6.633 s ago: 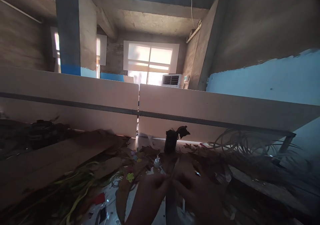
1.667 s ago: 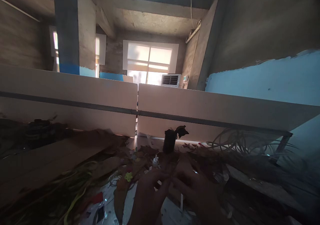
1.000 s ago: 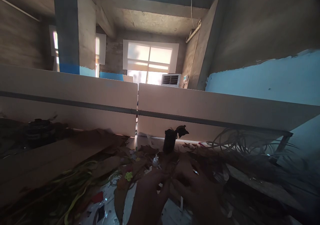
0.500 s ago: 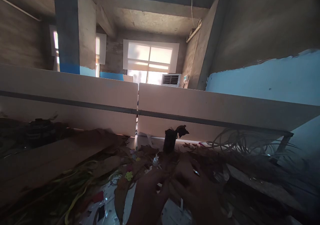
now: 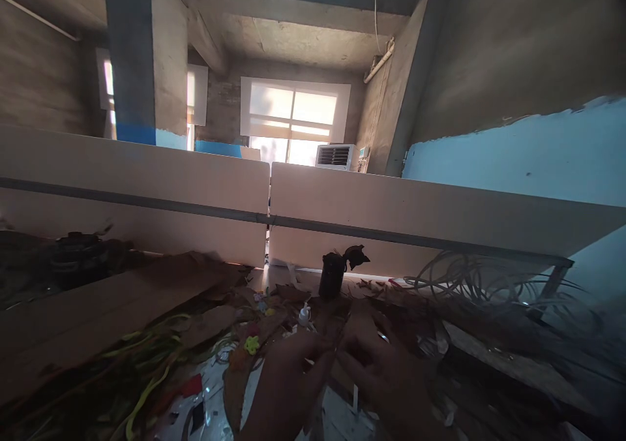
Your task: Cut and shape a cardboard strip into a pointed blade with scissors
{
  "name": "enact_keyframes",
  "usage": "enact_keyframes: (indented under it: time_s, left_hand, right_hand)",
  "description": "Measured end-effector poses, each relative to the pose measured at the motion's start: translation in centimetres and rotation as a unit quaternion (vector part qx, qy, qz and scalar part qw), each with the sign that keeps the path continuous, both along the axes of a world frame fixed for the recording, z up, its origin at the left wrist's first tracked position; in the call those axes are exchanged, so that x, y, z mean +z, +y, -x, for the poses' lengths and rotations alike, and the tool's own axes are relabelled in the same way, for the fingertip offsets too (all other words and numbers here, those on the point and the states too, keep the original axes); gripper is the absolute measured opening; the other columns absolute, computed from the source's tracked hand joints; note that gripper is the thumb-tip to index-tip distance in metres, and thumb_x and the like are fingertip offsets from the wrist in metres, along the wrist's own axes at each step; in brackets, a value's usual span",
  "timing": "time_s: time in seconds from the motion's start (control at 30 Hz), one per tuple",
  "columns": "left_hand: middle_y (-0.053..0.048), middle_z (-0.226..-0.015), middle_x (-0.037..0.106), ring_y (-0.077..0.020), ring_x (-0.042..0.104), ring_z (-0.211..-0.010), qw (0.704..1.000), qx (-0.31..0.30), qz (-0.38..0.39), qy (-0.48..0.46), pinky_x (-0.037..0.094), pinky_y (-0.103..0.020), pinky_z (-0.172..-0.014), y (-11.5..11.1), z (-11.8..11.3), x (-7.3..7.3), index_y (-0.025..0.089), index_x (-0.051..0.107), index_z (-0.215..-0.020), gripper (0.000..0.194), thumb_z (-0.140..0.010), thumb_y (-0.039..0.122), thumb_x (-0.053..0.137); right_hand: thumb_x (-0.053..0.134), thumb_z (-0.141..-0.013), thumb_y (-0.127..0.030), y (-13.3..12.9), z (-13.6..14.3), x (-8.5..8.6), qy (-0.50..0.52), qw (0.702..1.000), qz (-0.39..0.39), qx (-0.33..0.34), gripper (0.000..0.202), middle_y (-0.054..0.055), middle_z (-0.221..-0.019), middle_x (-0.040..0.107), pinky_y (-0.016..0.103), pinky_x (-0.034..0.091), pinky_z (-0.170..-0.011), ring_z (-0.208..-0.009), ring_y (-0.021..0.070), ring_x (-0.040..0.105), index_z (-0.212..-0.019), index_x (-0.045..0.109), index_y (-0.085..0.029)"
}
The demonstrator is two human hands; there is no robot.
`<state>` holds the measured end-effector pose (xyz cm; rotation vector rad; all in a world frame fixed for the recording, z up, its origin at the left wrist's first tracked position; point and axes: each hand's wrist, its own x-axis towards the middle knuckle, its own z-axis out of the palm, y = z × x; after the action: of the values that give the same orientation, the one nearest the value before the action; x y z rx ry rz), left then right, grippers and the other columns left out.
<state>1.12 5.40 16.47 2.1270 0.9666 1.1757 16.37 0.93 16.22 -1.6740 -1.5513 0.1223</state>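
Observation:
My left hand (image 5: 296, 376) and my right hand (image 5: 372, 356) meet low in the middle of the view, their thumbs and forefingers pinched close together. Whatever lies between the fingertips is too small and dark to make out. Just beyond the left fingers stands a small white bottle with a nozzle (image 5: 304, 315). A yellow-green flower piece (image 5: 252, 345) lies to the left of that hand. Behind both hands is a dark upright container (image 5: 332, 276) with its lid tipped over to the right.
Green and yellow strips (image 5: 147, 363) heap at the lower left, near a long brown cardboard piece (image 5: 132, 297). Loops of pale cord or tubing (image 5: 469, 281) lie at the right. A pale partition (image 5: 415, 212) closes off the back.
The pinched hands have shifted slightly, the left one tilting a little and the fingertips staying close together. The things around them look unmoved.

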Motion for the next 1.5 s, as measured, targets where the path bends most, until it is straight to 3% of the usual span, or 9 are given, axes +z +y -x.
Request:
enact_keyframes:
  time_s: [0.1, 0.27, 0.47, 0.73, 0.9, 1.13, 1.33, 1.5]
  left_hand:
    - [0.005, -0.078, 0.078, -0.0138, 0.07, -0.07, 1.0, -0.003, -0.021, 0.011, 0.047, -0.016, -0.059, 0.1, 0.0, -0.1, 0.026, 0.08, -0.082, 0.028, -0.076, 0.002, 0.067]
    - [0.004, -0.075, 0.075, -0.0135, 0.066, -0.066, 0.997, 0.004, -0.06, 0.056, 0.042, -0.019, -0.058, 0.2, -0.1, -0.5, 0.024, 0.078, -0.083, 0.026, -0.079, 0.004, 0.064]
    - [0.005, -0.078, 0.074, -0.0123, 0.066, -0.066, 0.995, 0.017, -0.078, 0.063, 0.041, -0.019, -0.059, -0.2, -0.2, -0.6, 0.023, 0.075, -0.083, 0.023, -0.079, 0.004, 0.063]
    - [0.004, -0.079, 0.076, -0.0141, 0.068, -0.068, 0.997, 0.007, -0.054, 0.05, 0.043, -0.02, -0.059, 0.1, 0.0, -0.5, 0.024, 0.075, -0.078, 0.025, -0.079, 0.005, 0.06]
    - [0.002, -0.084, 0.077, -0.016, 0.069, -0.077, 0.999, -0.043, -0.016, 0.026, 0.048, -0.02, -0.067, 0.5, 0.3, -0.7, 0.023, 0.075, -0.078, 0.024, -0.08, 0.007, 0.058]
    - [0.002, -0.08, 0.077, -0.0167, 0.07, -0.073, 0.998, -0.047, -0.035, 0.023, 0.051, -0.022, -0.068, 0.7, 0.4, -0.6, 0.027, 0.078, -0.086, 0.028, -0.08, 0.008, 0.059]
    - [0.003, -0.086, 0.077, -0.0171, 0.07, -0.08, 0.996, -0.017, -0.063, 0.062, 0.046, -0.02, -0.064, 0.6, 0.5, -0.8, 0.027, 0.078, -0.088, 0.028, -0.079, 0.004, 0.062]
    - [0.001, -0.086, 0.077, -0.0177, 0.07, -0.076, 0.992, -0.004, -0.088, 0.088, 0.046, -0.022, -0.064, 0.4, 0.2, -0.9, 0.027, 0.077, -0.092, 0.032, -0.08, 0.003, 0.059]
  right_hand:
    - [0.055, -0.08, -0.028, 0.1, -0.1, 0.0, -0.025, 1.0, 0.002, -0.003, 0.019, 0.002, -0.071, 0.069, 0.031, 0.045, -0.075, -0.08, 0.0233, 0.064, -0.064, 0.062, -0.022]
    - [0.054, -0.08, -0.027, 0.2, -0.1, -0.3, -0.011, 1.0, 0.001, -0.002, 0.018, 0.002, -0.071, 0.068, 0.026, 0.045, -0.061, -0.068, 0.0197, 0.063, -0.065, 0.064, -0.021]
    - [0.055, -0.079, -0.026, -0.2, 0.1, 0.0, -0.024, 1.0, -0.015, 0.002, 0.018, 0.004, -0.084, 0.069, 0.024, 0.046, -0.061, -0.07, 0.0186, 0.062, -0.066, 0.065, -0.02]
    - [0.055, -0.077, -0.022, 0.0, 0.2, 0.1, -0.083, 0.996, -0.037, -0.015, 0.017, 0.006, -0.085, 0.065, 0.025, 0.043, -0.062, -0.078, 0.021, 0.061, -0.062, 0.063, -0.021]
    - [0.054, -0.079, -0.027, -0.3, 0.2, 0.1, -0.025, 0.999, -0.033, -0.014, 0.018, 0.007, -0.095, 0.064, 0.023, 0.044, -0.059, -0.088, 0.023, 0.062, -0.063, 0.061, -0.02]
    - [0.057, -0.076, -0.024, -0.4, 0.4, 0.3, -0.049, 0.998, -0.031, -0.038, 0.017, 0.005, -0.09, 0.066, 0.024, 0.043, -0.058, -0.074, 0.0197, 0.063, -0.061, 0.064, -0.021]
    - [0.054, -0.079, -0.024, -0.1, 0.1, -0.4, -0.062, 0.998, -0.019, -0.009, 0.018, 0.0, -0.063, 0.063, 0.025, 0.044, -0.057, -0.061, 0.0183, 0.06, -0.064, 0.064, -0.022]
    - [0.054, -0.079, -0.023, -0.2, 0.1, -0.3, -0.111, 0.993, -0.02, -0.037, 0.018, 0.004, -0.079, 0.067, 0.026, 0.044, -0.063, -0.071, 0.02, 0.062, -0.064, 0.064, -0.021]
